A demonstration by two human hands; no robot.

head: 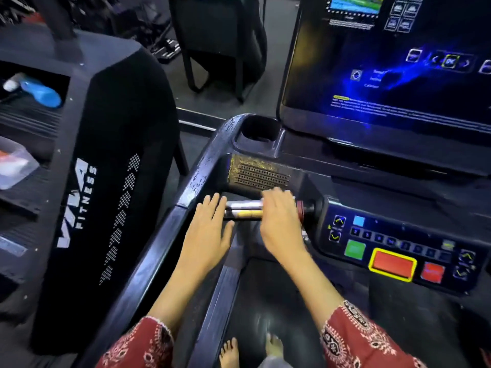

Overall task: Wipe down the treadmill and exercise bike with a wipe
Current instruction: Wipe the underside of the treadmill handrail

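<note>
I stand on a black treadmill, its button console [393, 243] to my right and its lit screen [385, 75] above. A silver grip bar [244, 208] runs crosswise in front of me. My right hand [279, 221] lies over the bar's right part, fingers curled down round it. A sliver of white wipe [289, 193] shows beyond the fingertips; the rest is hidden under the hand. My left hand [210, 232] is flat with straight fingers, its fingertips at the bar's left end, holding nothing.
The treadmill's worn side rail [202, 168] and cup holder [259, 131] lie ahead on the left. A neighbouring machine marked VIA FITNESS [87, 197] stands close on the left, with a blue spray bottle [39, 91] and a clear plastic box [13, 163] on it. My bare feet [228, 351] are on the belt.
</note>
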